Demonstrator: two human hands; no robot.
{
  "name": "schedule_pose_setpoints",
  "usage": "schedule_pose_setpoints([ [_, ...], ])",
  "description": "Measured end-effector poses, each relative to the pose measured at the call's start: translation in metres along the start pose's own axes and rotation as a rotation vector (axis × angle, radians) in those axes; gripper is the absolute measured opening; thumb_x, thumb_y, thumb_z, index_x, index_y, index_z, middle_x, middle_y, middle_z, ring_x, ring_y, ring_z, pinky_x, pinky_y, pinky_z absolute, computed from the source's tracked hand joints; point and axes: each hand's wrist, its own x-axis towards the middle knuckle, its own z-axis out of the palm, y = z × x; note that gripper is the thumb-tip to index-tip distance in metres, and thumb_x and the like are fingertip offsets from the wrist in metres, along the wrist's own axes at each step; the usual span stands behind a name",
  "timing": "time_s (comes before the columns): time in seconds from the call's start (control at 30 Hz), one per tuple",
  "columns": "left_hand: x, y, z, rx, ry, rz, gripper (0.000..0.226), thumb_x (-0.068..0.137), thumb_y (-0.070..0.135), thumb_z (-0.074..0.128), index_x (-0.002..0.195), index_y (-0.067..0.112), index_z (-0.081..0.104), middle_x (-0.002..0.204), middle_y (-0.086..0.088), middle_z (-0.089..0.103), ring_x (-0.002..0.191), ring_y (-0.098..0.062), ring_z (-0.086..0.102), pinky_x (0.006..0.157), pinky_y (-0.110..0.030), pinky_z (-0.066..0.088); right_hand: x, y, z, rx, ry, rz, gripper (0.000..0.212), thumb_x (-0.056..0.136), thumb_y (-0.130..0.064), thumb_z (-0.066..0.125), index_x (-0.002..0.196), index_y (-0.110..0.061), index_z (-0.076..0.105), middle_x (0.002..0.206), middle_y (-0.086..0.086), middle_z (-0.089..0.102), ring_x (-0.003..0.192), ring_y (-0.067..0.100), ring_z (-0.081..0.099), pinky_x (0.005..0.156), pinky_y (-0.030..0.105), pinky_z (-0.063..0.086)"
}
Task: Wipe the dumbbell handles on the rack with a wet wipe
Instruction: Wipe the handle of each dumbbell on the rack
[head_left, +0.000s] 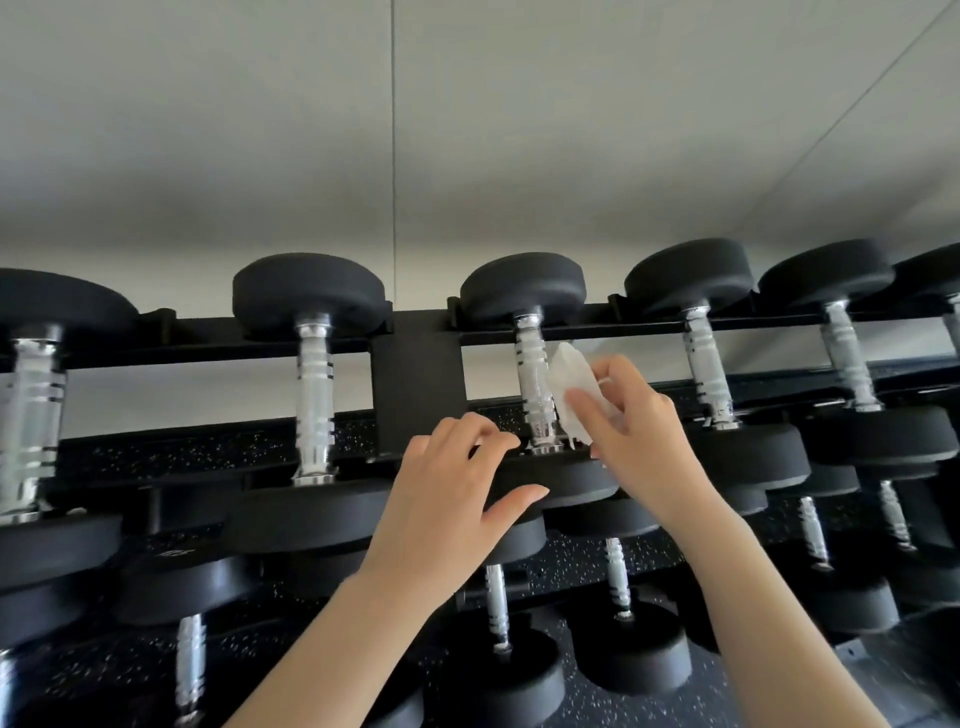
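Left hand (457, 488) nearest, fingers curled over near head (561, 480) of dumbbell, steadying. Right hand (631, 426) pinches wet wipe (566, 389), just right of chrome handle (535, 384); handle axis runs away from camera. Right hand nearer handle.

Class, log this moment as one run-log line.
right hand: holds wet wipe beside handle | left hand: grips that dumbbell's near head | rack: top row

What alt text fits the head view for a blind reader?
A person's right hand holds a white wet wipe against a chrome dumbbell handle on the top row of a black rack, while the left hand grips that dumbbell's near black head. More dumbbells fill the rows around and below.
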Motion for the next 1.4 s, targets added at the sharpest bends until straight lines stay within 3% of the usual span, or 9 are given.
schedule_pose_setpoints([
  [0.27,0.011,0.037,0.045,0.062,-0.027,-0.124,0.049,0.088,0.058,0.042,0.110,0.020,0.063,0.104,0.009,0.056,0.092,-0.011,0.055,0.075,-0.031,0.050,0.059,0.045,-0.016,-0.198,-0.072,-0.318,0.013,0.097,-0.025,0.048,0.105,-0.017,0.043,0.068,0.005,0.057,0.056,0.022,0.054,0.054,0.039,0.046],
  [0.47,0.003,0.046,0.054,0.057,0.033,-0.236,0.047,0.087,0.058,0.045,0.110,0.021,0.063,0.104,0.010,0.056,0.094,-0.008,0.051,0.075,-0.031,0.050,0.100,0.051,0.005,-0.167,-0.012,-0.442,0.013,0.096,-0.020,0.049,0.105,-0.011,0.047,0.058,-0.010,0.045,0.049,0.013,0.048,0.046,0.026,0.035],
  [0.6,0.003,0.046,0.055,0.051,0.062,-0.239,0.045,0.087,0.058,0.046,0.109,0.022,0.063,0.105,0.012,0.054,0.095,-0.005,0.048,0.077,-0.027,0.048,0.107,0.053,0.020,-0.079,0.065,-0.432,0.012,0.096,-0.021,0.051,0.104,-0.012,0.050,0.060,-0.005,0.050,0.049,0.013,0.049,0.044,0.027,0.040],
  [0.77,0.002,0.041,0.060,0.016,0.091,-0.230,0.048,0.088,0.060,0.044,0.111,0.022,0.063,0.108,0.012,0.054,0.098,-0.004,0.048,0.078,-0.031,0.048,0.104,0.059,0.036,0.010,0.245,-0.296,0.011,0.092,-0.022,0.056,0.100,-0.014,0.060,0.085,0.002,0.060,0.072,0.019,0.055,0.063,0.038,0.050],
  [0.9,0.000,0.039,0.064,0.000,0.103,-0.240,0.048,0.087,0.060,0.045,0.113,0.023,0.063,0.110,0.013,0.054,0.101,-0.005,0.050,0.081,-0.032,0.046,0.105,0.060,0.043,0.122,0.308,-0.200,0.009,0.087,-0.015,0.063,0.094,-0.010,0.066,0.097,0.005,0.059,0.090,0.023,0.055,0.076,0.041,0.049],
  [1.0,-0.001,0.039,0.066,-0.005,0.128,-0.233,0.049,0.088,0.060,0.045,0.111,0.022,0.064,0.109,0.011,0.054,0.100,-0.006,0.049,0.081,-0.032,0.045,0.105,0.057,0.043,0.155,0.340,-0.200,0.007,0.083,-0.010,0.066,0.090,-0.009,0.069,0.094,0.003,0.062,0.090,0.020,0.056,0.077,0.035,0.048],
  [1.13,0.000,0.037,0.067,-0.025,0.136,-0.219,0.052,0.091,0.063,0.040,0.112,0.021,0.063,0.109,0.010,0.055,0.100,-0.007,0.052,0.080,-0.033,0.047,0.104,0.050,0.044,0.252,0.320,-0.224,0.012,0.084,-0.004,0.064,0.091,-0.012,0.068,0.090,-0.001,0.060,0.081,-0.002,0.052,0.069,0.008,0.038],
  [1.4,-0.003,0.038,0.067,-0.053,0.116,-0.255,0.054,0.092,0.064,0.037,0.113,0.022,0.063,0.112,0.012,0.052,0.104,-0.006,0.048,0.086,-0.030,0.036,0.105,0.049,0.043,0.293,0.309,-0.239,0.008,0.081,-0.004,0.067,0.085,-0.010,0.072,0.089,0.000,0.062,0.078,-0.009,0.052,0.067,0.005,0.036],
])
